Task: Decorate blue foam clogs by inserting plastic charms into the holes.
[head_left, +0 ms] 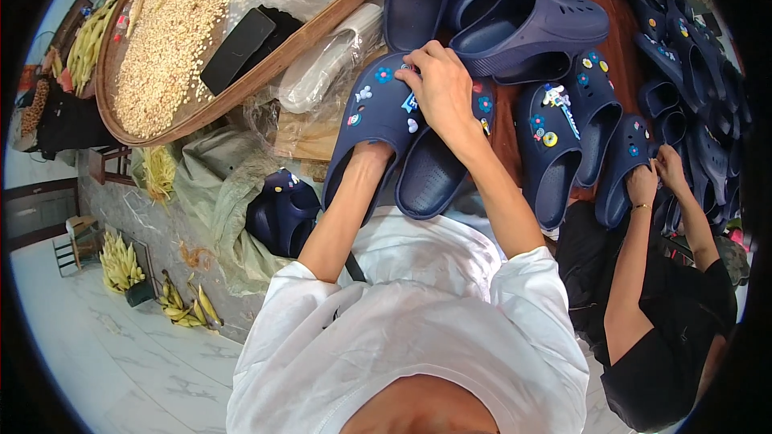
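My left hand (373, 151) is inside a navy clog (371, 119) up to the wrist, so its fingers are hidden. Colourful charms, among them a blue flower (383, 75), dot the clog's upper. Over the toe end, my right hand (441, 84) bends its fingers and pinches at a small charm (407, 67), mostly covered by thumb and forefinger. Directly beside that shoe, partly under my right forearm, lies another navy clog (432, 177) with charms on it.
More navy clogs (531, 28) cover the brown surface ahead and rightward. A round woven tray (173, 133) of corn kernels holds a black box (241, 48). At right, a person's hands (655, 181) work on another clog. Yellow-green corn (121, 261) stands lower left.
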A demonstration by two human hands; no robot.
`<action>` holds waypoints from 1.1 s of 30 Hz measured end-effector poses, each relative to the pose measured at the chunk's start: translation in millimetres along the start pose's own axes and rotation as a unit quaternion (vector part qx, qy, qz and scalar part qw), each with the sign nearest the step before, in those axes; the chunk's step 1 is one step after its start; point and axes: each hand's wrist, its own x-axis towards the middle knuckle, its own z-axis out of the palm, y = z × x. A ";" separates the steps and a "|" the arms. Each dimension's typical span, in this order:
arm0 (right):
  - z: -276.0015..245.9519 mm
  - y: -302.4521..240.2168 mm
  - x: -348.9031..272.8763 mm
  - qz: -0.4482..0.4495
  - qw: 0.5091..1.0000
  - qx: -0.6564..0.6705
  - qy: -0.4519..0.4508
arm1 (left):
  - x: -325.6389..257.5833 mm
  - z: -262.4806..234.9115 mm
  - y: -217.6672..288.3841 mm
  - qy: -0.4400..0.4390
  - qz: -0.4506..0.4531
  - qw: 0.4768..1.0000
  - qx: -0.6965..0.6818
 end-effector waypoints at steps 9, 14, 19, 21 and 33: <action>6.5 -6.7 2.4 -0.001 1.000 -0.021 0.017 | 12.3 -2.4 1.0 -0.059 -0.042 0.997 -0.007; 4.5 -3.9 1.3 -0.006 1.000 0.023 0.009 | 16.5 -14.2 11.8 -0.074 -0.061 0.995 -0.041; -7.3 -4.4 0.3 0.013 0.999 0.052 -0.009 | 6.0 13.2 -2.2 -0.027 -0.062 0.995 -0.075; -14.1 -6.2 -2.6 0.046 0.988 0.145 -0.010 | 2.7 25.7 -10.4 0.077 -0.083 0.903 -0.414; -78.3 42.2 -108.3 0.299 0.860 0.414 -0.015 | -56.8 -22.5 12.7 0.087 -0.366 0.549 -0.746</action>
